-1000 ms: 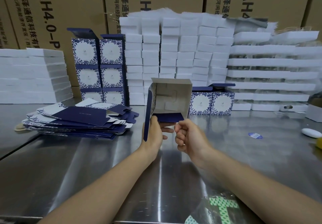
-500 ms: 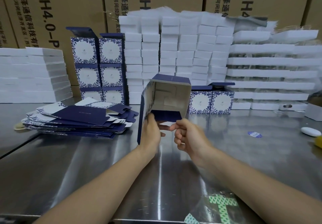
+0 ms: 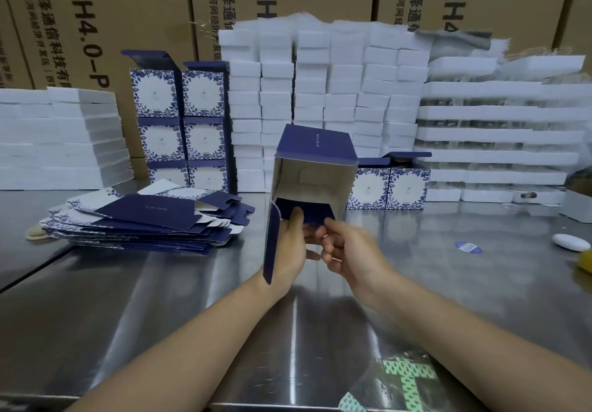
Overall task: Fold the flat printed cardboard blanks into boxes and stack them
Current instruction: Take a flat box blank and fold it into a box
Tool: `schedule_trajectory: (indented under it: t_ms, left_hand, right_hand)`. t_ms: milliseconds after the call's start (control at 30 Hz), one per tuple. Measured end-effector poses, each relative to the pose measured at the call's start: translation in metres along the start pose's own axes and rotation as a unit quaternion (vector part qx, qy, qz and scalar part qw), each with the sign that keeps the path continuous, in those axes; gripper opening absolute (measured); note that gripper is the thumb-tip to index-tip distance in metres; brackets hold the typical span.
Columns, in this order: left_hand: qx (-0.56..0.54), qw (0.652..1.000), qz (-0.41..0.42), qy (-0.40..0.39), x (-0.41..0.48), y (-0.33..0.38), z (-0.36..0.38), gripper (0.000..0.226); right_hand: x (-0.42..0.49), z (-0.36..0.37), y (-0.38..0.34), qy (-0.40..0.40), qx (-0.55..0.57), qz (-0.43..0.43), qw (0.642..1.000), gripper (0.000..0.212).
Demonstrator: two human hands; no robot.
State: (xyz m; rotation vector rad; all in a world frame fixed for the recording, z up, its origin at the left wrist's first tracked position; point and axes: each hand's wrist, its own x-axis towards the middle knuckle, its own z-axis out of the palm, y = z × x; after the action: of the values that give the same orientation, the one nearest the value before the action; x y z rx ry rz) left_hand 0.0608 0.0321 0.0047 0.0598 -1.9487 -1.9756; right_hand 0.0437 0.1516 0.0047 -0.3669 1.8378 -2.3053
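Presently, as I log it from the head camera:

Item 1, half-formed box (image 3: pixel 315 171): held up above the steel table (image 3: pixel 192 299), open end toward the camera, pale grey inside, navy outside. One long navy flap (image 3: pixel 272 245) hangs down on its left side; a navy bottom flap (image 3: pixel 304 211) is folded inward at the lower edge.

Item 2, left hand (image 3: pixel 290 251): fingers curled round the box's lower left corner, thumb pressed on the bottom flap.

Item 3, right hand (image 3: pixel 347 251): fingers curled, thumb and forefinger pinching the same bottom flap from the right.

Item 4, pile of flat blanks (image 3: pixel 144 219): lying on the table, left of the hands, edges fanned.

Item 5, finished boxes: a stack (image 3: pixel 181 123) two wide and three high at rear left, top lids raised; a pair (image 3: pixel 389 187) just behind the held box.

Item 6, white foam blocks (image 3: pixel 320 91): stacked in columns at the rear.

Item 7, brown cartons (image 3: pixel 96 11): forming the back wall.
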Motion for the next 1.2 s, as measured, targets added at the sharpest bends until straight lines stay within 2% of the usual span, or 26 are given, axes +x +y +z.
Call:
schedule_trajectory:
  t_ms: [267, 333, 467, 533, 633, 667, 733, 833, 900, 1000, 1100, 1200]
  left_hand:
    - [0.017, 0.999, 0.021, -0.037, -0.002, -0.001, 0.001, 0.064]
    - [0.031, 0.997, 0.02, -0.07, -0.003, -0.001, 0.003, 0.065]
    - [0.028, 0.996, -0.011, -0.083, 0.0, -0.005, 0.003, 0.066]
    - [0.021, 0.998, -0.005, -0.066, 0.005, -0.006, 0.0, 0.064]
    - [0.042, 0.998, -0.013, -0.039, 0.017, -0.009, -0.008, 0.06]
    - [0.056, 0.998, -0.02, -0.033, 0.021, -0.011, -0.011, 0.06]
    - [0.073, 0.997, -0.015, -0.015, 0.029, -0.017, -0.014, 0.057]
    - [0.078, 0.997, 0.022, 0.009, 0.037, -0.029, -0.021, 0.043]
    - [0.1, 0.994, 0.04, 0.004, 0.042, -0.035, -0.024, 0.037]
    - [0.138, 0.989, 0.055, -0.015, 0.047, -0.044, -0.027, 0.031]
    - [0.187, 0.979, 0.073, -0.03, 0.048, -0.051, -0.027, 0.033]
    - [0.174, 0.981, 0.063, -0.055, 0.045, -0.05, -0.023, 0.04]
  right_hand:
    - [-0.003, 0.001, -0.002, -0.037, 0.014, 0.01, 0.999, 0.034]
    - [-0.003, 0.001, -0.003, -0.042, 0.023, 0.013, 0.999, 0.033]
    - [0.001, -0.002, -0.001, -0.063, -0.063, 0.013, 0.996, 0.037]
    - [0.003, -0.009, -0.006, -0.061, -0.178, -0.055, 0.981, 0.043]
    - [0.011, -0.025, -0.015, 0.037, -0.402, -0.218, 0.889, 0.041]
    - [0.013, -0.03, -0.018, 0.08, -0.408, -0.246, 0.876, 0.037]
    - [0.016, -0.039, -0.023, 0.144, -0.337, -0.31, 0.877, 0.025]
    - [0.016, -0.048, -0.035, 0.189, -0.246, -0.414, 0.856, 0.022]
    - [0.016, -0.051, -0.041, 0.171, -0.222, -0.414, 0.866, 0.034]
    - [0.016, -0.054, -0.042, 0.122, -0.263, -0.365, 0.885, 0.048]
    - [0.016, -0.054, -0.039, 0.085, -0.323, -0.326, 0.885, 0.054]
    - [0.018, -0.053, -0.035, 0.048, -0.342, -0.303, 0.888, 0.057]
